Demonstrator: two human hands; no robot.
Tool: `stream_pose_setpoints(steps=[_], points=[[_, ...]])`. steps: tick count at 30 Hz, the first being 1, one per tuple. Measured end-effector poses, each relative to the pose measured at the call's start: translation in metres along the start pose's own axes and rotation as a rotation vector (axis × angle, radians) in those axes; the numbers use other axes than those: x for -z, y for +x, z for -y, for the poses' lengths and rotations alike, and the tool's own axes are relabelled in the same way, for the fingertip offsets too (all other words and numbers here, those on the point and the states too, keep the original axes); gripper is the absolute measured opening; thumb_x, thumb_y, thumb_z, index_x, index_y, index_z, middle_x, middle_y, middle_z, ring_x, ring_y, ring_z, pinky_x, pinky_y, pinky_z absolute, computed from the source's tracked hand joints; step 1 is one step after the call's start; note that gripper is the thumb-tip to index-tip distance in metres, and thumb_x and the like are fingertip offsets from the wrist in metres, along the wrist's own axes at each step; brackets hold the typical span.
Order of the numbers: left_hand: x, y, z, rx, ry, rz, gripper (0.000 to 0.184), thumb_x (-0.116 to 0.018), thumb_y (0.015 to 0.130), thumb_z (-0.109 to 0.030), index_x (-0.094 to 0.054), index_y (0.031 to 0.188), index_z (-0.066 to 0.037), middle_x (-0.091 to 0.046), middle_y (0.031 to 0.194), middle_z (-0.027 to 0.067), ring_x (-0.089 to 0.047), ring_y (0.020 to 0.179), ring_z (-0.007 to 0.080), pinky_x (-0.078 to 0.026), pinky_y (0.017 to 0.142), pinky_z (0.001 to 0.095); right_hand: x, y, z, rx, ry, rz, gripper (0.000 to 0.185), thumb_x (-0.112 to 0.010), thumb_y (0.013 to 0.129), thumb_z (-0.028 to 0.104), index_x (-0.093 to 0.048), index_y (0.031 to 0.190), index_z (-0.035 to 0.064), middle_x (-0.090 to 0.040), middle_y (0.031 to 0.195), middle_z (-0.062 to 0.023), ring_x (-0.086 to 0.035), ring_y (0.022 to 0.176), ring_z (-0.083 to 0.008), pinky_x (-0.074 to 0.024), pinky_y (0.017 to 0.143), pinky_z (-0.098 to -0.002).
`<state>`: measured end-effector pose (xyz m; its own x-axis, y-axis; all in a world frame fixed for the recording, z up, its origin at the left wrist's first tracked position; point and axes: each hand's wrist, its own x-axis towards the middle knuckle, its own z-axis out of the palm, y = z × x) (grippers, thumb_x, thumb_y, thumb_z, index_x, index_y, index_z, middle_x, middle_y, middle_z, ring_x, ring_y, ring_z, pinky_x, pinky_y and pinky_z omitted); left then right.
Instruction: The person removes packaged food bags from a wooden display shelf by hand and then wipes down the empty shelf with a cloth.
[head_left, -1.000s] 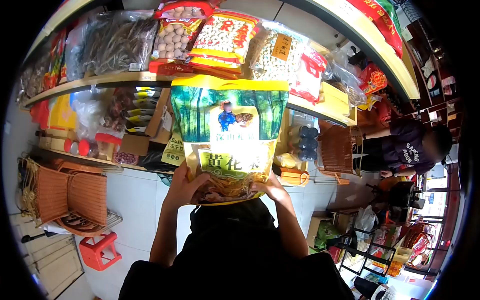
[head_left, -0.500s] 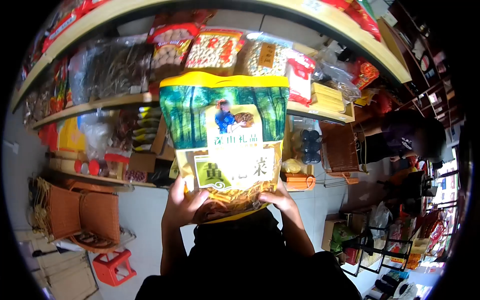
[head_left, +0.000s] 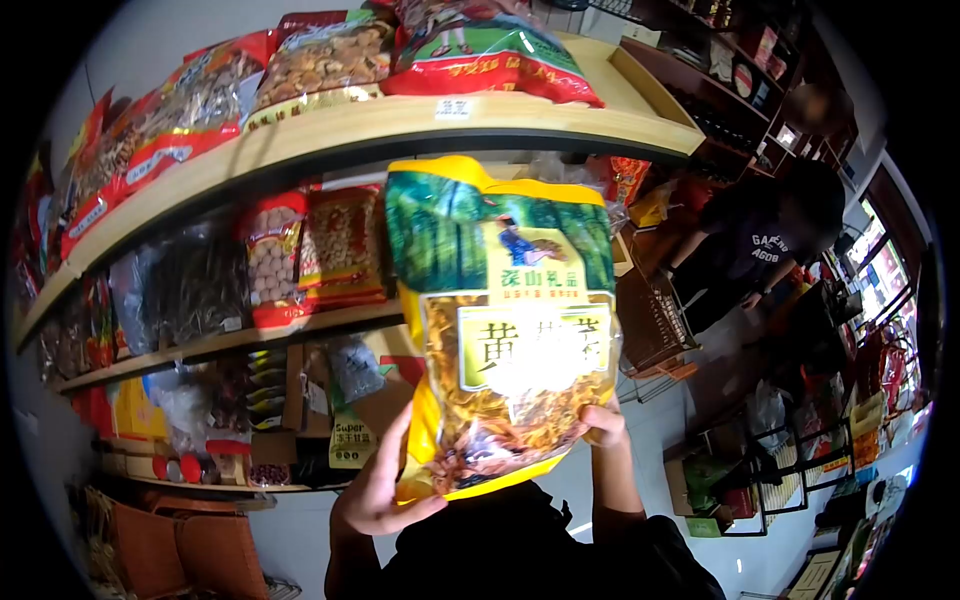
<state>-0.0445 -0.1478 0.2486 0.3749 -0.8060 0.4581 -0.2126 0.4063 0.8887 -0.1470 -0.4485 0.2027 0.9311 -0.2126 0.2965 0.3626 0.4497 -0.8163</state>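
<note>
Between my two hands stands a bag of dried daylilies [head_left: 460, 400], its top yellow, its upper part printed with a green forest and a figure. Strips of dried food show through the clear lower part, and glare washes out some of the label. My left hand [head_left: 385, 490] grips the bag's lower left edge, thumb across the front at the bottom corner. On the lower right edge, my right hand [head_left: 605, 425] is closed with its thumb on the front; its other fingers are hidden behind the bag.
An upper wooden shelf [head_left: 330, 125] holds several food bags [head_left: 325, 60]. The shelf below carries more packets [head_left: 275, 255]. A person in a dark shirt [head_left: 765, 240] stands at the right beside a woven basket [head_left: 650, 315]. Brown woven baskets [head_left: 215, 550] sit lower left.
My view has tilted up, bringing the upper shelf and its bags into sight. The bag has shifted right and tilted slightly, still held in both hands. The person at the right appears more upright.
</note>
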Motion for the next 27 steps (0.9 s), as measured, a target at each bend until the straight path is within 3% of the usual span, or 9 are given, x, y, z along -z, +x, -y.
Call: stream_pose_setpoints(steps=[3, 8, 13, 16, 18, 19, 22, 25, 27], points=[[-0.012, 0.03, -0.003, -0.004, 0.064, 0.036, 0.096, -0.068, 0.084, -0.002, 0.002, 0.15, 0.004, -0.014, 0.156, 0.0233, -0.021, 0.144, 0.0289, -0.019, 0.116, 0.0378, 0.018, 0.006, 0.025, 0.07, 0.002, 0.028, 0.087, -0.073, 0.073, 0.021, -0.028, 0.145, -0.0006, -0.049, 0.137, -0.0178, -0.052, 0.122, -0.0287, -0.0443, 0.102, -0.0391], [-0.028, 0.102, -0.02, 0.002, 0.284, 0.107, 0.099, -0.071, 0.083, -0.006, 0.001, 0.151, 0.003, -0.02, 0.154, 0.0244, -0.032, 0.139, 0.0287, -0.031, 0.111, 0.0356, 0.043, 0.018, 0.087, 0.188, -0.029, -0.019, 0.078, -0.072, 0.078, 0.025, -0.035, 0.141, -0.0024, -0.052, 0.135, -0.0173, -0.055, 0.119, -0.0277, -0.0445, 0.101, -0.0375], [-0.051, 0.159, -0.02, -0.086, 0.246, 0.141, 0.096, -0.068, 0.084, -0.002, 0.0, 0.152, 0.001, -0.017, 0.155, 0.0241, -0.028, 0.142, 0.028, -0.028, 0.113, 0.0365, 0.073, 0.037, 0.135, 0.236, -0.091, -0.088, 0.081, -0.068, 0.079, 0.032, -0.031, 0.143, -0.0027, -0.049, 0.137, -0.0181, -0.053, 0.122, -0.0275, -0.0438, 0.103, -0.0387], [-0.061, 0.191, -0.018, -0.094, 0.254, 0.151, 0.09, -0.068, 0.085, -0.005, -0.007, 0.152, 0.002, -0.02, 0.155, 0.0215, -0.027, 0.142, 0.0281, -0.027, 0.114, 0.0368, 0.093, 0.047, 0.159, 0.232, -0.092, -0.13, 0.08, -0.067, 0.08, 0.032, -0.032, 0.143, -0.0023, -0.049, 0.138, -0.0178, -0.053, 0.122, -0.0276, -0.0432, 0.103, -0.0382], [-0.065, 0.214, -0.015, -0.194, 0.431, 0.176, 0.079, -0.067, 0.086, -0.009, -0.022, 0.15, 0.001, -0.028, 0.152, 0.0185, -0.03, 0.14, 0.0276, -0.028, 0.114, 0.0372, 0.107, 0.056, 0.174, 0.217, -0.12, -0.189, 0.077, -0.066, 0.084, 0.037, -0.034, 0.142, -0.0014, -0.051, 0.137, -0.0158, -0.054, 0.121, -0.0254, -0.0431, 0.103, -0.0374], [-0.068, 0.223, -0.015, -0.125, 0.402, 0.157, 0.066, -0.066, 0.087, -0.014, -0.036, 0.145, -0.001, -0.036, 0.148, 0.0169, -0.037, 0.136, 0.027, -0.03, 0.113, 0.038, 0.118, 0.063, 0.183, 0.185, -0.115, -0.222, 0.075, -0.066, 0.085, 0.039, -0.035, 0.142, -0.0009, -0.052, 0.136, -0.015, -0.055, 0.12, -0.0244, -0.0432, 0.103, -0.0371], [-0.073, 0.259, -0.003, -0.244, 0.363, 0.097, 0.059, -0.065, 0.087, -0.015, -0.044, 0.14, 0.0, -0.048, 0.139, 0.0168, -0.045, 0.13, 0.0261, -0.033, 0.111, 0.0386, 0.119, 0.096, 0.223, 0.095, -0.241, -0.267, 0.063, -0.058, 0.092, 0.047, -0.047, 0.133, 0.0008, -0.061, 0.123, -0.0118, -0.06, 0.108, -0.0168, -0.0475, 0.096, -0.031], [-0.075, 0.294, -0.008, -0.219, 0.29, -0.039, 0.058, -0.063, 0.087, -0.013, -0.043, 0.14, 0.002, -0.047, 0.142, 0.0156, -0.045, 0.13, 0.026, -0.032, 0.112, 0.0383, 0.087, 0.133, 0.264, 0.107, -0.26, -0.312, 0.058, -0.053, 0.094, 0.047, -0.052, 0.13, 0.0012, -0.066, 0.107, -0.0077, -0.066, 0.085, -0.0117, -0.0541, 0.076, -0.0229], [-0.073, 0.322, -0.009, -0.244, 0.324, -0.128, 0.058, -0.061, 0.087, -0.011, -0.043, 0.14, 0.002, -0.046, 0.143, 0.0168, -0.045, 0.13, 0.0261, -0.031, 0.112, 0.037, 0.091, 0.159, 0.29, 0.109, -0.364, -0.2, 0.051, -0.054, 0.096, 0.041, -0.054, 0.126, -0.0002, -0.068, 0.105, -0.0082, -0.067, 0.081, -0.0104, -0.0543, 0.071, -0.0233]])
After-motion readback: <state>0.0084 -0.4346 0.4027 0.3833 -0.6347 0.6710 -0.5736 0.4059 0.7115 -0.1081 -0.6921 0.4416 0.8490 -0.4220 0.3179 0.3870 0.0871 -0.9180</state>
